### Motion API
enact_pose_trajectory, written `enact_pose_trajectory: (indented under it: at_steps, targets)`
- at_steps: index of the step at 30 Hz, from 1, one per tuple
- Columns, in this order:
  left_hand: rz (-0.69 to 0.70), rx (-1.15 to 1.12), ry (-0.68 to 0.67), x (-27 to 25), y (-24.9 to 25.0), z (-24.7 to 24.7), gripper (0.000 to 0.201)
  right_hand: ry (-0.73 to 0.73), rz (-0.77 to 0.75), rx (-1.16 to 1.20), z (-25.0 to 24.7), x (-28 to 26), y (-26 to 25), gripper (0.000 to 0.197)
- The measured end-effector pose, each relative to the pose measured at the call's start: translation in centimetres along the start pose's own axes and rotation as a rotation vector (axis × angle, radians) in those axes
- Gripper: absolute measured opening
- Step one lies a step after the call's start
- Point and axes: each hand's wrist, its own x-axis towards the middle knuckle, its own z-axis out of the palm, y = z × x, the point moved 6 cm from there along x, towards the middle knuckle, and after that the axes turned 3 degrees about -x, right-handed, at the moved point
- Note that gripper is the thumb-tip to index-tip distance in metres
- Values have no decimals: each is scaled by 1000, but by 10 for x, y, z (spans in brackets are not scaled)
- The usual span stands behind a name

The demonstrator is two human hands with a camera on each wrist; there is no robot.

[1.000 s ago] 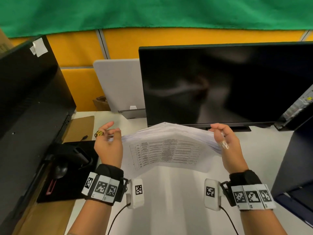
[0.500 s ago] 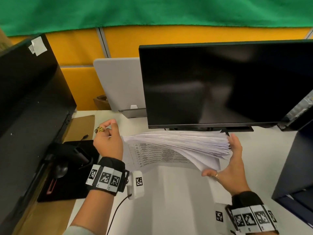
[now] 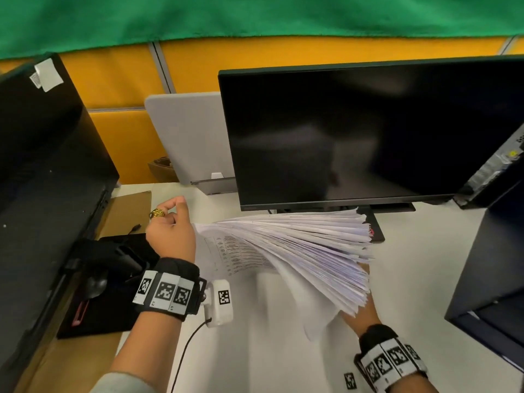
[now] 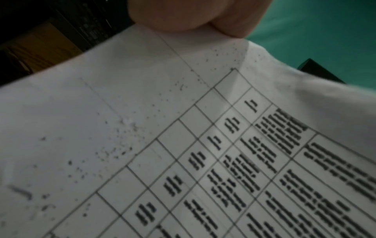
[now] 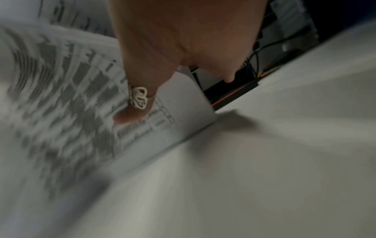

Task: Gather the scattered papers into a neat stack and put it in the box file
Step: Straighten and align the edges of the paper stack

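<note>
A thick stack of printed papers (image 3: 297,245) hangs above the white desk (image 3: 255,350), its sheets fanned out towards the right. My left hand (image 3: 171,228) pinches the stack's left edge; the left wrist view shows the hand (image 4: 183,16) on the corner of a sheet printed with a table (image 4: 183,145). My right hand (image 3: 360,316) is mostly hidden under the fanned right edge. In the blurred right wrist view a ringed finger (image 5: 138,99) presses on a printed sheet (image 5: 61,112) with the other fingers behind it. A dark blue box (image 3: 490,279) stands at the right.
A black monitor (image 3: 368,137) stands right behind the papers, its foot (image 3: 374,228) beside their right edge. A black computer case (image 3: 42,194) fills the left side, with a black mat (image 3: 99,307) in front of it. A grey panel (image 3: 192,137) stands at the back.
My right hand has dropped from the stack's top right edge to below it, nearer me. The sheets have fanned out on the right. My left hand keeps its hold on the left edge.
</note>
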Motion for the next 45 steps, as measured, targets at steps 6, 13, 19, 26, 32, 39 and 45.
enact_pose_trajectory:
  at_steps: [6,13,19,26,32,39,45]
  targets:
    - [29,-10,-122,4,2,5,15,24,-235,164,-33,25,-88,121]
    - [35,0,-139,4,4,5,13,82,-281,115,-27,15,-119,30]
    - [485,383,-157,-17,71,-3,56,124,-305,242,-21,8,-125,33]
    - [728,948,-1102,-98,98,96,123,216,-365,268,-9,-5,-144,24]
    - [573,883,-1176,-67,91,108,62,475,-692,-205,-10,-24,-198,22]
    - [367,631,-1000,-52,84,69,41,298,-673,-311,-10,-38,-243,24]
    - [-27,66,-876,-38,84,8,26,498,-557,-379,-48,-43,-236,67]
